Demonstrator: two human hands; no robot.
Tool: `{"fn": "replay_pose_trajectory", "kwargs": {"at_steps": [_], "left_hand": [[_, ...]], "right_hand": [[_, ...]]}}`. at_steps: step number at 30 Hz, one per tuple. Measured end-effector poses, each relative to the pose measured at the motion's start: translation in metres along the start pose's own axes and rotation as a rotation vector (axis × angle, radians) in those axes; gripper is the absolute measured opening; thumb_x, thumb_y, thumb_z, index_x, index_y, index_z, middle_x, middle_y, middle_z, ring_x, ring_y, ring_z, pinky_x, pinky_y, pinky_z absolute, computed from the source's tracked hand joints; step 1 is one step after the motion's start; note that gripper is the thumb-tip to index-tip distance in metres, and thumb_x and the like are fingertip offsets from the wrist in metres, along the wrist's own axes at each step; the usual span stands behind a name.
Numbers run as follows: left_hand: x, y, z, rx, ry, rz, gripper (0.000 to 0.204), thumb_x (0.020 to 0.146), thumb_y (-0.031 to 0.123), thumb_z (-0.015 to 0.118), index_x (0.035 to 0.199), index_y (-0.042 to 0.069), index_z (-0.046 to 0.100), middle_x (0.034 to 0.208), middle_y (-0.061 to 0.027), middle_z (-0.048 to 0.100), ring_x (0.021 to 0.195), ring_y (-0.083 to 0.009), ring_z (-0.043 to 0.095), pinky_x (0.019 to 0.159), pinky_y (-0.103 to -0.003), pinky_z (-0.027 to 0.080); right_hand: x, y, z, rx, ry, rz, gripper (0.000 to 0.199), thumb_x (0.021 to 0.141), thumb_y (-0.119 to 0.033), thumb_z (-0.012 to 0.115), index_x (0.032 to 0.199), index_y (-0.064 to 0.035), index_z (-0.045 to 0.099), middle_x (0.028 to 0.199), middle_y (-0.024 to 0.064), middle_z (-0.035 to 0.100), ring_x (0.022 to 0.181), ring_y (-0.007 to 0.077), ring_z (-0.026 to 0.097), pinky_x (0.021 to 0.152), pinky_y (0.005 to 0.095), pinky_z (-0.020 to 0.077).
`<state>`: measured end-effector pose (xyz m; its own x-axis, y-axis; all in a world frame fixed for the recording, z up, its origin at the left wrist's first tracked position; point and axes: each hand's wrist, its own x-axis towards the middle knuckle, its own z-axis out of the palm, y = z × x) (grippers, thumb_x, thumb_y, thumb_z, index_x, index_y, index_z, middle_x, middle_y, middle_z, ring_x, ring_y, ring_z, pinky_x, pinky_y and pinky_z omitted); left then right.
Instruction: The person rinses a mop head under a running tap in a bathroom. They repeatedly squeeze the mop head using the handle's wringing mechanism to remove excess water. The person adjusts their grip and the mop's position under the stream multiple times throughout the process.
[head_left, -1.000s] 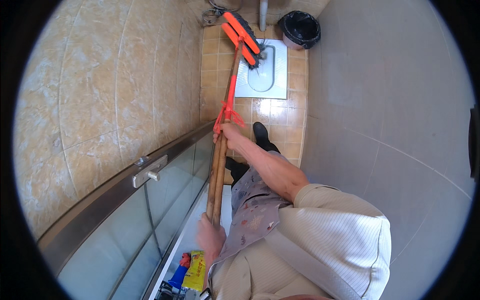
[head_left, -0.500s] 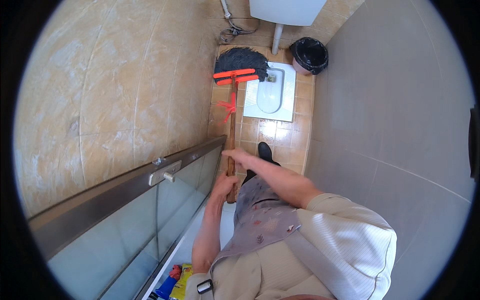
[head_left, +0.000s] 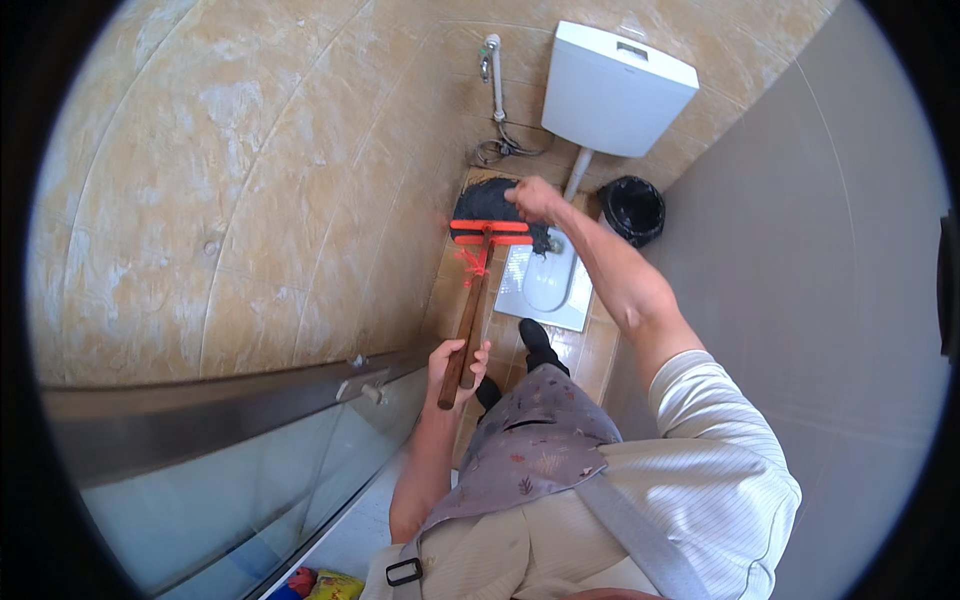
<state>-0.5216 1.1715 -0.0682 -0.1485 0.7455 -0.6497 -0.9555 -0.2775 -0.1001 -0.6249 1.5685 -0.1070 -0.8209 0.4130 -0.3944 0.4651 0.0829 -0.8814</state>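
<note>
Two brown wooden handles (head_left: 470,335) lie side by side in my left hand (head_left: 457,372), whose fingers are wrapped round them near their lower ends. They run up to an orange mop clamp (head_left: 490,232) with two bars, and a red tie (head_left: 474,264) hangs on them just below it. Dark grey mop strands (head_left: 483,198) spread beyond the clamp, against the left wall and over the squat toilet's edge. My right hand (head_left: 537,200) is stretched forward above the strands with its fingers curled. Whether it grips anything is hidden.
A white squat toilet (head_left: 512,288) is set in the tiled floor, below a white cistern (head_left: 620,90). A lined black bin (head_left: 633,208) stands right of it. A tap (head_left: 488,60) with a hose is on the far wall. A glass door (head_left: 250,480) stands at my left.
My right hand has left the handle and reached forward over the mop strands. My left hand keeps hold, and the handles now show apart. The view has tilted up, showing the whole cistern.
</note>
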Motion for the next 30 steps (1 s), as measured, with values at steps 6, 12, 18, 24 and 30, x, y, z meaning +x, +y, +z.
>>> {"fn": "replay_pose_trajectory", "kwargs": {"at_steps": [6,12,18,24,30], "left_hand": [[0.030,0.016,0.063,0.069,0.071,0.068,0.046,0.092,0.013,0.051,0.124,-0.018,0.043,0.107,-0.0223,0.057,0.076,-0.0198,0.057,0.054,-0.026,0.050],[0.037,0.016,0.098,0.104,0.126,0.251,0.056,0.090,0.009,0.053,0.139,-0.011,0.037,0.106,-0.0256,0.058,0.073,-0.0213,0.057,0.051,-0.028,0.052],[0.039,0.000,0.095,0.119,0.295,0.295,0.057,0.088,0.010,0.055,0.139,-0.011,0.038,0.104,-0.0235,0.058,0.071,-0.0202,0.057,0.046,-0.027,0.051],[0.036,-0.002,0.101,0.116,0.323,0.294,0.065,0.087,0.008,0.055,0.147,-0.003,0.033,0.111,-0.0236,0.056,0.073,-0.0188,0.055,0.045,-0.027,0.051],[0.030,0.006,0.111,0.276,0.368,0.271,0.058,0.088,0.012,0.054,0.144,0.004,0.042,0.107,-0.0165,0.058,0.075,-0.0152,0.056,0.052,-0.024,0.046]], "right_hand": [[0.167,-0.079,-0.074,-0.552,0.084,-0.208,0.044,0.090,-0.041,0.064,0.095,0.0015,0.073,0.098,0.0260,0.070,0.097,0.0413,0.067,0.084,0.0461,0.0539],[0.278,-0.125,-0.093,-0.726,0.161,-0.216,0.060,0.092,-0.048,0.062,0.116,0.0065,0.067,0.122,0.0267,0.067,0.115,0.0417,0.064,0.098,0.0453,0.0521],[0.317,-0.132,-0.074,-0.750,0.166,-0.321,0.063,0.095,-0.047,0.057,0.116,0.0123,0.060,0.118,0.0314,0.066,0.113,0.0433,0.064,0.097,0.0474,0.0513],[0.334,-0.111,-0.104,-0.669,0.177,-0.464,0.050,0.098,-0.040,0.056,0.120,0.0046,0.062,0.106,0.0277,0.070,0.103,0.0439,0.066,0.091,0.0486,0.0506],[0.343,-0.131,-0.165,-0.899,-0.119,-0.660,0.038,0.102,-0.039,0.053,0.124,-0.0107,0.065,0.102,0.0208,0.071,0.099,0.0398,0.066,0.088,0.0470,0.0493]]}}
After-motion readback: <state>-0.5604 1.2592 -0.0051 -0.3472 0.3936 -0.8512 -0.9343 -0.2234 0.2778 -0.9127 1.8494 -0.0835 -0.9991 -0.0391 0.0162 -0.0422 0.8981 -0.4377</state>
